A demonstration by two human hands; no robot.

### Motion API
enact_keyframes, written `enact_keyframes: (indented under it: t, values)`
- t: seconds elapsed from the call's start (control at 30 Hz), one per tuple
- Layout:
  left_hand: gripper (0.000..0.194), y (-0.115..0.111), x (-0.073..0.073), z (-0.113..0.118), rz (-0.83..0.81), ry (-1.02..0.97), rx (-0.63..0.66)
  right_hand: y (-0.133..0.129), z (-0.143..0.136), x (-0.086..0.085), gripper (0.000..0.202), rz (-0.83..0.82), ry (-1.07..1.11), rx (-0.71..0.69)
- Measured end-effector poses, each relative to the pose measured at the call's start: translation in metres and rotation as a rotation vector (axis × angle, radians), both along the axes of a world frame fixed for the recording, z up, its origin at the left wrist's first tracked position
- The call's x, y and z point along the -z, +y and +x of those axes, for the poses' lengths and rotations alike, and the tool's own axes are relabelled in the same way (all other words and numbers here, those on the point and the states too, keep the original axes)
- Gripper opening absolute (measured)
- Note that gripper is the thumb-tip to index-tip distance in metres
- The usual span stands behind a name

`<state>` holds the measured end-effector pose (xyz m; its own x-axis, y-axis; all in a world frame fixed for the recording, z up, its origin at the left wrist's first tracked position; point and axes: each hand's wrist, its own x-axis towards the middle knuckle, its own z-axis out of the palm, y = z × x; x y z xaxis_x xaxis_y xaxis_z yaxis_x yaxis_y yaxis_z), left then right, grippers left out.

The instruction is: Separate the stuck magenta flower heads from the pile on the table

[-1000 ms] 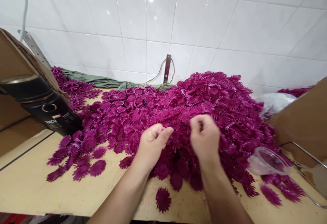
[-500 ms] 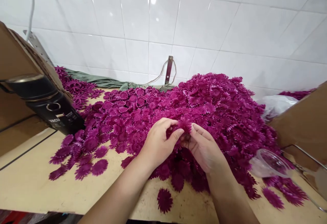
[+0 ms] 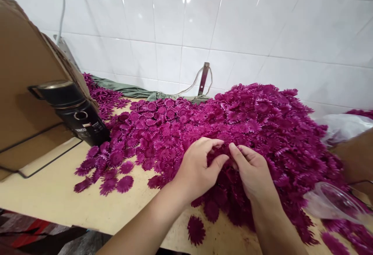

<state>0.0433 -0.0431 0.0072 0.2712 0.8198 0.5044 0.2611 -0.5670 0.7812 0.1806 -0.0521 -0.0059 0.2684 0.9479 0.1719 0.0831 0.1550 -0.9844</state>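
Both of my hands meet at the front of a large heap of magenta artificial flower heads [image 3: 186, 130]. My left hand [image 3: 202, 167] is curled, thumb and forefinger at the left edge of one magenta flower head [image 3: 225, 150]. My right hand [image 3: 253, 165] pinches the same flower head from the right, its thumb on the near side. Fingers and the like-coloured heap behind hide much of that flower head. Below my wrists a single loose flower head [image 3: 196, 230] lies on the tan tabletop [image 3: 157, 216].
At the left a black vacuum bottle [image 3: 78, 111] stands before a cardboard box [image 3: 29, 72]. A clear plastic cup [image 3: 335, 202] lies tipped at the right, near a white plastic bag [image 3: 346, 127] and another box. Green cloth [image 3: 125, 88] runs along the tiled wall.
The view has swung left, so everything sits further right. The flower head, seen plainly at my fingertips before, is now lower and mostly covered by my fingers.
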Motion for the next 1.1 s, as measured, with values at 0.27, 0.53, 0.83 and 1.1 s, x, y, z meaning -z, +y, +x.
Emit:
enact_keyframes:
  t: [0.27,0.53,0.83,1.1]
  values:
    - [0.006,0.007,-0.002,0.006,-0.205,-0.19,0.097,-0.001,-0.005,0.003,0.042,-0.018,0.15,-0.16]
    - [0.013,0.029,-0.004,0.007,-0.415,-0.465,-0.013,-0.014,-0.02,0.008,0.036,0.032,0.033,-0.028]
    - [0.027,0.078,-0.015,-0.051,-0.217,-0.09,-0.26,-0.005,0.031,-0.01,0.025,0.019,-0.418,0.089]
    - [0.03,0.147,0.006,-0.069,-0.257,0.549,-0.513,0.035,0.056,-0.011,0.039,0.162,-0.835,0.267]
